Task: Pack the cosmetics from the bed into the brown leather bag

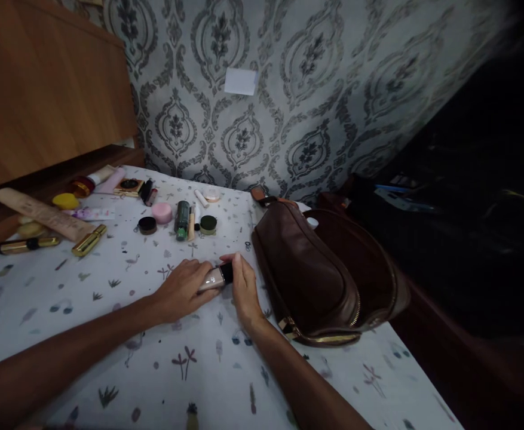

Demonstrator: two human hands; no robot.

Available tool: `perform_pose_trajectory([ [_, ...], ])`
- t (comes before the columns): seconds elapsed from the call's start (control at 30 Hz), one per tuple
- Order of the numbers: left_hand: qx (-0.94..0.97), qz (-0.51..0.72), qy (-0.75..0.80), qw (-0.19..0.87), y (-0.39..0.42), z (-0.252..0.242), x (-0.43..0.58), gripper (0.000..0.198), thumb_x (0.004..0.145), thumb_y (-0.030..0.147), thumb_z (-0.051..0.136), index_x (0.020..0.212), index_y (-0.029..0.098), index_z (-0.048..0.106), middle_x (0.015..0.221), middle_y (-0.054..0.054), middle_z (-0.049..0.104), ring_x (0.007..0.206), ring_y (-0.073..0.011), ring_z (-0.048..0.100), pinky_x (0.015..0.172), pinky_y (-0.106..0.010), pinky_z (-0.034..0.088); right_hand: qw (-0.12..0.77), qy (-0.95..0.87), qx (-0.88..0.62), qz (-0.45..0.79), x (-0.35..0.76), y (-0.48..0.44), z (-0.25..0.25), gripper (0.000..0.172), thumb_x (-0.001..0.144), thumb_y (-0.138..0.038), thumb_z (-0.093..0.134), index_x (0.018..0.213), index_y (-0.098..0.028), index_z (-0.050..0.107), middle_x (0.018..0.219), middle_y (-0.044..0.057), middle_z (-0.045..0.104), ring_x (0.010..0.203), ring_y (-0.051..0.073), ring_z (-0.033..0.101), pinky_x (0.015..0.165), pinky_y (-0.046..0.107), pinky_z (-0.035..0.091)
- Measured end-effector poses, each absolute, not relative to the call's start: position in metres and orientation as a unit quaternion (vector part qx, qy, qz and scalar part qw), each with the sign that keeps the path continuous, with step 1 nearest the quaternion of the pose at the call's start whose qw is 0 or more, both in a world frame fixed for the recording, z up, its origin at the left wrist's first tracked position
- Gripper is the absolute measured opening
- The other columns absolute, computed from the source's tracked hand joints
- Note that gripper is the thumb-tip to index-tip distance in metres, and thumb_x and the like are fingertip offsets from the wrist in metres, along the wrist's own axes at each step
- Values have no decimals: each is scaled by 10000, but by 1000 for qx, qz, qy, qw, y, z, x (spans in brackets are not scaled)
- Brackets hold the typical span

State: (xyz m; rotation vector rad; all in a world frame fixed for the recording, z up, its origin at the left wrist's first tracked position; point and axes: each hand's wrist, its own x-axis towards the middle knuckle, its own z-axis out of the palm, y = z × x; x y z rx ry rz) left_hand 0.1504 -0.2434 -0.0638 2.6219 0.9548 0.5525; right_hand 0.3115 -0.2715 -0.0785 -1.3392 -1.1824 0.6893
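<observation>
Between my two hands, low over the table, lies a small foundation bottle (212,279) with a pale body and a black cap (227,272). My left hand (185,289) is wrapped round the pale body. At the capped end, the fingers of my right hand (245,288) press against the black cap. Just right of that hand stands a brown leather toiletry bag (297,269), its zip open and its flap folded to the right. A white round item (312,223) shows at its opening.
Cosmetics stand at the back: a green bottle (182,220), a pink jar (162,212), a dark jar (147,225) and a green-lidded jar (208,224). Further left lie a long beige tube (42,212), a gold tube (89,240) and a yellow sponge (65,201). A wooden cabinet (55,89) overhangs the left.
</observation>
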Motion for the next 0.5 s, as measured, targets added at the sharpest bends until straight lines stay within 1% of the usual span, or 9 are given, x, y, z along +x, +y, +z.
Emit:
perform_pose_trajectory([
  [0.17, 911, 211, 325, 143, -243, -68, 149, 208, 944, 415, 496, 924, 210, 464, 863, -41, 595, 808, -235, 554, 727, -368, 444, 561, -529, -561, 302, 311, -271, -78, 520, 959, -595, 325, 867, -191, 639, 849, 47, 658, 854, 204, 597, 803, 316, 448],
  [0.37, 913, 222, 316, 127, -244, -69, 149, 183, 964, 391, 474, 936, 210, 461, 888, -43, 592, 838, -231, 545, 738, -361, 442, 551, -564, -551, 274, 311, -272, -76, 347, 950, -468, 401, 851, -206, 606, 784, 11, 626, 772, 176, 559, 719, 276, 422],
  [0.5, 919, 214, 322, 80, -246, -69, 150, 235, 1005, 403, 400, 935, 195, 484, 881, -55, 588, 855, -239, 524, 755, -377, 430, 551, -551, -561, 280, 308, -275, -72, 306, 932, -440, 415, 832, -210, 591, 741, 1, 600, 733, 171, 536, 680, 269, 409],
])
